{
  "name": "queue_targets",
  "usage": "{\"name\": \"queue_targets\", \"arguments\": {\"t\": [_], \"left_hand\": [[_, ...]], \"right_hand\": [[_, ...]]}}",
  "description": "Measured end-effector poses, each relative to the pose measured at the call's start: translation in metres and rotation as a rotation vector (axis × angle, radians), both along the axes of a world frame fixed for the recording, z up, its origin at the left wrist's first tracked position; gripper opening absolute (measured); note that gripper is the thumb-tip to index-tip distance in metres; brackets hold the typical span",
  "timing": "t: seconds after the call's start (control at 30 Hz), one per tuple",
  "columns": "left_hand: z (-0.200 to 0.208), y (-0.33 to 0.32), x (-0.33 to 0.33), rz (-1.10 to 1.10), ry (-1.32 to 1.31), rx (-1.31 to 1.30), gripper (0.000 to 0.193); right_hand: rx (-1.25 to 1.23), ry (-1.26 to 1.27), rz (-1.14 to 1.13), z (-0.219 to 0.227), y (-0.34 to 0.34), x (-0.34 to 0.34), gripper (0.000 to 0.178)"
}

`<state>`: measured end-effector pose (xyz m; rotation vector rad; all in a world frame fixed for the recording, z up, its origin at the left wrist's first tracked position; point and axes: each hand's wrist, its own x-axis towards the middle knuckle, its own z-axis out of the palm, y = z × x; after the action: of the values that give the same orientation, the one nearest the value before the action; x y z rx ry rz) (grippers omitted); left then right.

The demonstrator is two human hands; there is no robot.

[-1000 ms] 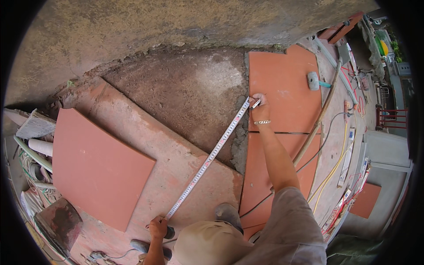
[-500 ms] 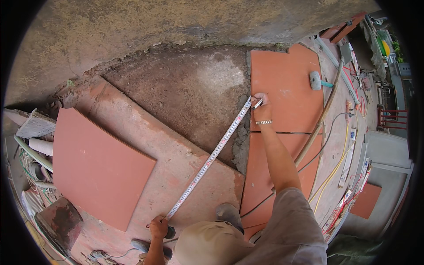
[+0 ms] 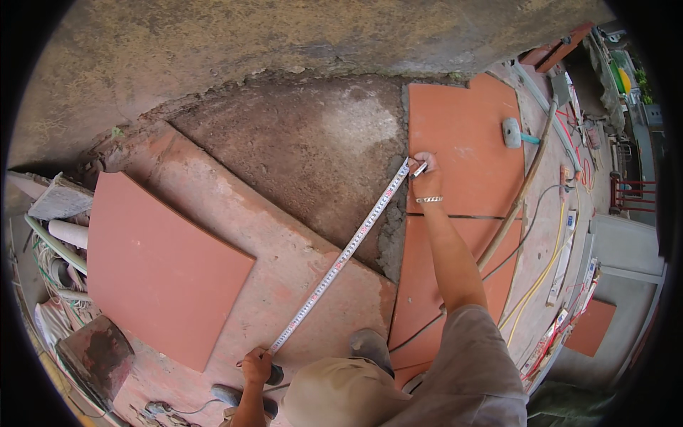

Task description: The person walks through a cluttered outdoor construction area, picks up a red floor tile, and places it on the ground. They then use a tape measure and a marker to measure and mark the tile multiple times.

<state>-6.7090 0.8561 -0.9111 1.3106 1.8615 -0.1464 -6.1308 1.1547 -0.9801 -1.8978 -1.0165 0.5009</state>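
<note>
A white tape measure (image 3: 339,265) is pulled out in a straight diagonal over the pink slab and the bare dirt patch (image 3: 284,142). Its near left end is gripped by my left hand (image 3: 256,366), fingers closed, low over the slab. At the far end, my right hand (image 3: 428,179) pinches the tape by the edge of a laid orange-red tile (image 3: 466,121). A short white and dark pen-like stick (image 3: 420,170) also sits between the right fingers. A chain bracelet (image 3: 429,200) circles that wrist. The tape's case cannot be made out.
A large loose red tile (image 3: 167,270) lies at left, beside a stained bucket-like vessel (image 3: 96,356). A mallet (image 3: 511,133) rests on the far tile. A wooden pole (image 3: 518,199), cables and long levels (image 3: 561,256) run along the right. A rough wall (image 3: 284,35) closes the back.
The whole scene has shifted slightly to the right and down in the picture. Both hands keep their hold on the tape, which stays stretched in the same line.
</note>
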Motion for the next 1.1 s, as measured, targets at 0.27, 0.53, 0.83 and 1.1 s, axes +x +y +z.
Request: {"name": "queue_targets", "arguments": {"t": [0.27, 0.53, 0.83, 1.1], "left_hand": [[-0.003, -0.0019, -0.0024, 0.002, -0.014, 0.001, 0.025], [-0.0042, -0.0029, -0.0031, -0.003, -0.03, 0.02, 0.024], [-0.0018, -0.0009, -0.0016, -0.022, -0.02, 0.026, 0.026], [0.0019, 0.0023, 0.0009, 0.002, -0.013, -0.006, 0.028]], "right_hand": [[-0.009, 0.004, 0.006, 0.0019, 0.0011, -0.0012, 0.014], [0.025, 0.02, 0.008, -0.0058, 0.0004, 0.0021, 0.015], [-0.025, 0.006, 0.01, -0.0049, 0.0005, 0.0034, 0.013], [0.016, 0.026, 0.007, -0.0059, 0.0008, 0.0029, 0.014]]}}
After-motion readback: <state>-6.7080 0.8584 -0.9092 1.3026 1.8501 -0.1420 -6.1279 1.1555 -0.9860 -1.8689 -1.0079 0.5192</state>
